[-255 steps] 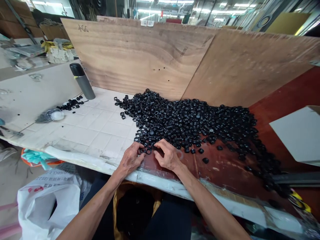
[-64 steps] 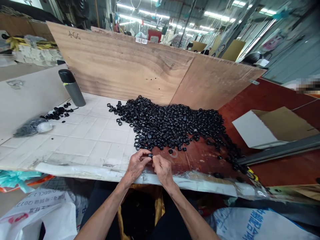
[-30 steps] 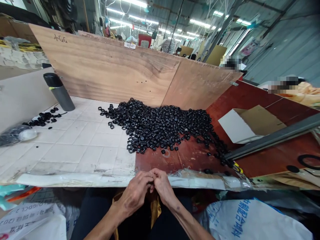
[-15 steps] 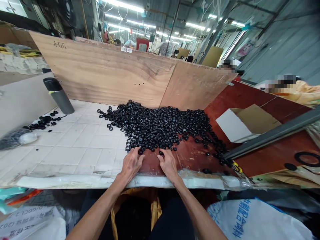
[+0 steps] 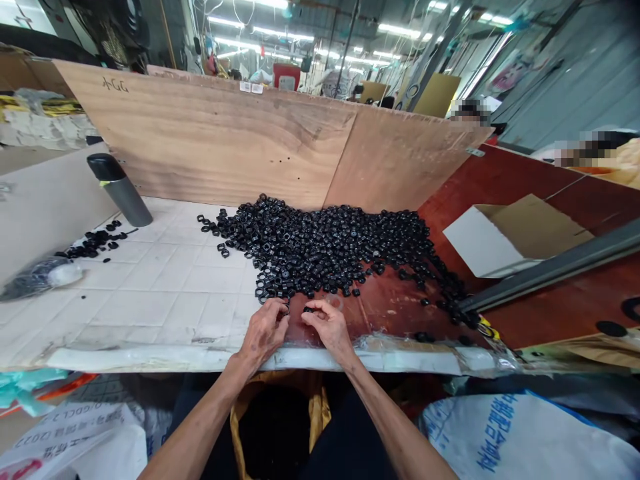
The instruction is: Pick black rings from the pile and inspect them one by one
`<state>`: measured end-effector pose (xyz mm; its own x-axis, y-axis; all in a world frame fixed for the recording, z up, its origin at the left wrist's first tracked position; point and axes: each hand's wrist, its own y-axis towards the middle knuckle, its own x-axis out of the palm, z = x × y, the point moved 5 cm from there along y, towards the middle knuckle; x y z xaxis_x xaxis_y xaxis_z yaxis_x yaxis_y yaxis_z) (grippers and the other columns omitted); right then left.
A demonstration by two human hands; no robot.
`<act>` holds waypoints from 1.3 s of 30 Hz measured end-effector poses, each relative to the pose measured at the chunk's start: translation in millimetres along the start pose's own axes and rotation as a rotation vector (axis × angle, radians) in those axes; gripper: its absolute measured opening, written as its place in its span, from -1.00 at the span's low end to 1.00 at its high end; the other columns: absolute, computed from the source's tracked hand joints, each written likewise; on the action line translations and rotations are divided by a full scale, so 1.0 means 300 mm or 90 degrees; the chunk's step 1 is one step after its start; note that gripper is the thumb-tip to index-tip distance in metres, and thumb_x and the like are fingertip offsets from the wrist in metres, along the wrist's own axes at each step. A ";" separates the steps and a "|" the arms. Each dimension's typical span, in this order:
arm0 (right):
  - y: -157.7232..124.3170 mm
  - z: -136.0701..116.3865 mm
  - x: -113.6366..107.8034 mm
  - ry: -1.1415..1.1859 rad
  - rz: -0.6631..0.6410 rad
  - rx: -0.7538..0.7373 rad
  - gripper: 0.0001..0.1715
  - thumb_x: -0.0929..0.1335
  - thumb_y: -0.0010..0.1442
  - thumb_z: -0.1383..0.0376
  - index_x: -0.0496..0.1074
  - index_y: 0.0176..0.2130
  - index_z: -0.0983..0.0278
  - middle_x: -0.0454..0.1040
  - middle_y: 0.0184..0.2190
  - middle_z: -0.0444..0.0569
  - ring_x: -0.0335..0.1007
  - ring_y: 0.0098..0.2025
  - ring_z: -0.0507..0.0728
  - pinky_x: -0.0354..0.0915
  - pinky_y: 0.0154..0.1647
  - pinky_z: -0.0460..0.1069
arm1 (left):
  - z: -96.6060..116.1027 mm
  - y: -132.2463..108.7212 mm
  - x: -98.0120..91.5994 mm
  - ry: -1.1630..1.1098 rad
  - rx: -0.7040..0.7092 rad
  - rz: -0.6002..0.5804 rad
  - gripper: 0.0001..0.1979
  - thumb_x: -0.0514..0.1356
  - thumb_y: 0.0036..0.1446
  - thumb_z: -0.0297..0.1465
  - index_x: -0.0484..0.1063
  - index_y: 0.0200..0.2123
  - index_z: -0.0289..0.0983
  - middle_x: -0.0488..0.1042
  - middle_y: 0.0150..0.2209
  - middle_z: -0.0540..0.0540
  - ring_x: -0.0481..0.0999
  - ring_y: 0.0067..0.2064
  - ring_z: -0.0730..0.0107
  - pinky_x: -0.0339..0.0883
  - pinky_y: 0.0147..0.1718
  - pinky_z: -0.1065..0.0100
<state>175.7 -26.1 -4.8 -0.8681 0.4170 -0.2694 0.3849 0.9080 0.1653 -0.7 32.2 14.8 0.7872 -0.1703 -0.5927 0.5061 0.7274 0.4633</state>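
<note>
A big heap of small black ring-shaped parts (image 5: 330, 247) lies on the bench against a plywood board (image 5: 220, 140). My left hand (image 5: 263, 330) rests at the near edge of the heap, fingers curled and pinching a black ring (image 5: 286, 309). Close beside it, my right hand (image 5: 325, 325) has its fingers bent over another small black part (image 5: 309, 309) on the red-brown surface. Both hands lie just behind the bench's plastic-wrapped front edge (image 5: 150, 360).
A grey flask with a black cap (image 5: 119, 189) stands at the back left, next to a small cluster of black parts (image 5: 95, 241) and a plastic bag of parts (image 5: 37, 277). A folded cardboard box (image 5: 515, 233) and a metal bar (image 5: 550, 270) lie right. Bags sit below the bench.
Half a second ago both hands lay flatter at the heap's edge; now the fingers have curled in, each pinching a small black part. A second ago the hands were together below the bench edge.
</note>
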 end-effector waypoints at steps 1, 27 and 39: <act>-0.009 -0.016 0.019 0.032 -0.016 0.010 -0.69 0.44 0.15 0.14 0.56 -0.15 0.27 0.57 -0.39 -0.07 0.49 -0.41 0.10 0.46 -0.33 -0.03 | -0.006 -0.010 -0.001 -0.027 -0.032 -0.010 -0.82 0.15 0.22 -0.49 0.37 -0.10 -0.22 0.53 -0.14 -0.10 0.59 -0.19 0.32 0.50 -0.14 0.28; -0.041 -0.151 0.090 -0.039 -0.072 -0.072 -0.77 0.36 0.29 0.17 0.55 -0.16 0.23 0.57 -0.30 -0.02 0.54 -0.43 0.09 0.48 -0.36 -0.03 | -0.006 -0.020 -0.056 -0.369 -0.056 0.024 -0.81 0.29 0.24 -0.32 0.57 -0.10 -0.23 0.59 -0.10 -0.16 0.57 -0.01 0.25 0.47 0.04 0.20; -0.036 -0.168 0.103 -0.039 -0.071 -0.079 -0.81 0.36 0.26 0.22 0.56 -0.21 0.22 0.58 -0.29 -0.02 0.56 -0.32 0.13 0.49 -0.25 0.01 | -0.038 -0.029 -0.039 -0.442 -0.161 0.045 -0.77 0.38 0.11 -0.26 0.60 -0.22 -0.28 0.60 -0.15 -0.15 0.59 -0.07 0.23 0.48 0.03 0.19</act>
<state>129.1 -25.0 32.9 -0.8811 0.3194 -0.3488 0.2428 0.9384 0.2459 -18.4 35.5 10.2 0.8991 -0.4371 0.0242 0.4153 0.8690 0.2690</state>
